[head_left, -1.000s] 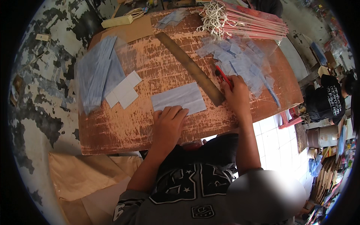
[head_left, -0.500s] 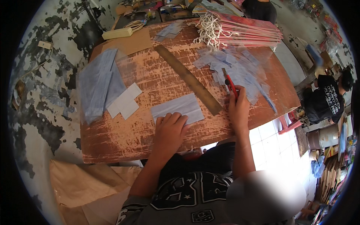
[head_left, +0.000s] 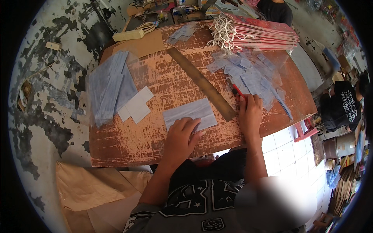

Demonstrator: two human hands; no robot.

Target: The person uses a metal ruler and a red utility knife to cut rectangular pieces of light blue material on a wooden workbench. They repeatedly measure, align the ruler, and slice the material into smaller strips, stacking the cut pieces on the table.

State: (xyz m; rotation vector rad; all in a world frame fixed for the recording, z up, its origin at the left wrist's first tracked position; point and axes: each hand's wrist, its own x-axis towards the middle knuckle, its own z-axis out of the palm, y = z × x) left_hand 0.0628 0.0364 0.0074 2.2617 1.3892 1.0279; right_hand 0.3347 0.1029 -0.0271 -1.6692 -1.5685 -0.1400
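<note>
Spreading left fingers (head_left: 190, 125) wider over grey sheet (head_left: 198, 108).

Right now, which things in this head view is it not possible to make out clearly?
All in the head view:
- Part of the grey sheet's near edge: covered by the left hand.
- The lower part of the red tool: hidden inside the right hand.
- The number of pieces in the scrap pile: they overlap.
- The rest of the co-worker at the top: cut off by the upper edge.
- The wearer's right shoulder: behind a blurred round patch.
</note>
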